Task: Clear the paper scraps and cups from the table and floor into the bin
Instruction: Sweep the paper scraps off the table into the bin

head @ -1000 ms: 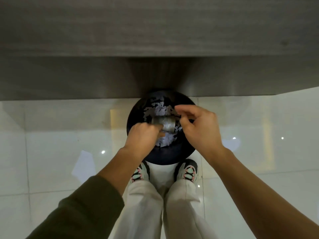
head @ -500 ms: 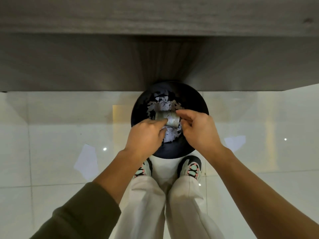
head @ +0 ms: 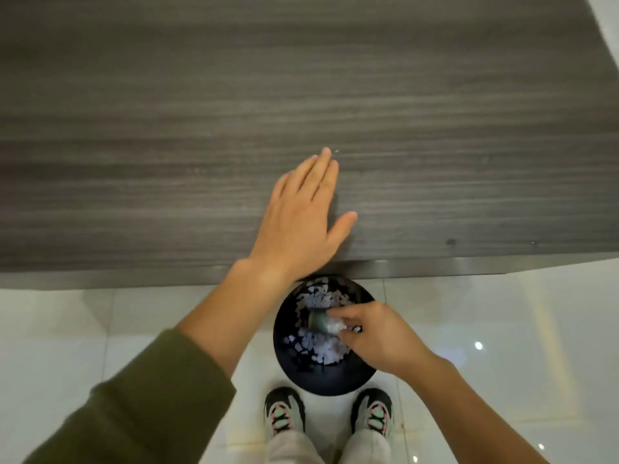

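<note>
A round black bin (head: 321, 385) stands on the floor just under the table's front edge, with several white paper scraps (head: 320, 299) inside. Over its mouth my right hand (head: 378, 339) pinches a small greyish cup (head: 318, 322) together with some white paper. My left hand (head: 301, 222) lies flat on the dark wooden table (head: 435, 128), fingers straight and together, thumb spread, near the front edge. A tiny white scrap (head: 336, 150) lies on the table just beyond the left fingertips.
The glossy white tiled floor (head: 100, 329) spreads to both sides of the bin. My two shoes (head: 284, 413) (head: 373, 411) stand right behind the bin. The table's right corner shows at the top right.
My left hand has let go of the cup and moved up onto the tabletop, now flat. The right hand alone keeps the cup over the bin. The view has tilted up onto the table.
</note>
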`<state>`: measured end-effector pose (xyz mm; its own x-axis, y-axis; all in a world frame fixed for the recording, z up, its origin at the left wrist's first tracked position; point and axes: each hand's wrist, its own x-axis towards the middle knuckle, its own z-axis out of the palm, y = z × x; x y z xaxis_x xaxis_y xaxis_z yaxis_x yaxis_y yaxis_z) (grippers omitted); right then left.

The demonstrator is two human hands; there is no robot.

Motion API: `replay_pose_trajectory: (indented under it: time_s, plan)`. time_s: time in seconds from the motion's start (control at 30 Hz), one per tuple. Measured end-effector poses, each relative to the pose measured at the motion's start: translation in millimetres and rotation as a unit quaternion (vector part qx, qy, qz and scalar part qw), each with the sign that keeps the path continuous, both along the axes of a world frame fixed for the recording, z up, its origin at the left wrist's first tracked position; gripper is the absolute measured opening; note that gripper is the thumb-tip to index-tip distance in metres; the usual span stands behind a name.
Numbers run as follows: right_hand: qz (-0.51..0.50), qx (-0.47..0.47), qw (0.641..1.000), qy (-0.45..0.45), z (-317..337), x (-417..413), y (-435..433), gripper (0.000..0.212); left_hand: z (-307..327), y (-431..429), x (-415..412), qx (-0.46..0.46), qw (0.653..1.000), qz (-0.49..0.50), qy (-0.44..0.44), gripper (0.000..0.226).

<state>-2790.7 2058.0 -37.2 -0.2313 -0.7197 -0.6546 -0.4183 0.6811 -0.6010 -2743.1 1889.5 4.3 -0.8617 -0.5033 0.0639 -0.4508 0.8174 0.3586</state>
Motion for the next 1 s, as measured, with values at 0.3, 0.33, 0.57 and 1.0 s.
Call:
replay_pose_trajectory:
  time_s: [0.3,0.33,0.57,1.0]
  plan:
    - [-0.001,0.0,1.0,-0.003,1,-21,8,0.036,-26,-52,-55,-0.005,0.973,-0.069,-0.222,0.083]
    - [-0.001,0.0,1.0,-0.004,0,-21,9,0.033,-27,-52,-54,-0.011,0.974,-0.077,-0.213,0.081]
    - [-0.053,-0.012,0.998,-0.019,-6,-11,15,0.033,-35,4,15,-0.041,0.973,-0.186,-0.13,0.077]
    - [-0.193,-0.074,0.977,0.047,-75,11,15,0.028,-136,81,87,0.006,0.996,-0.085,0.005,0.02]
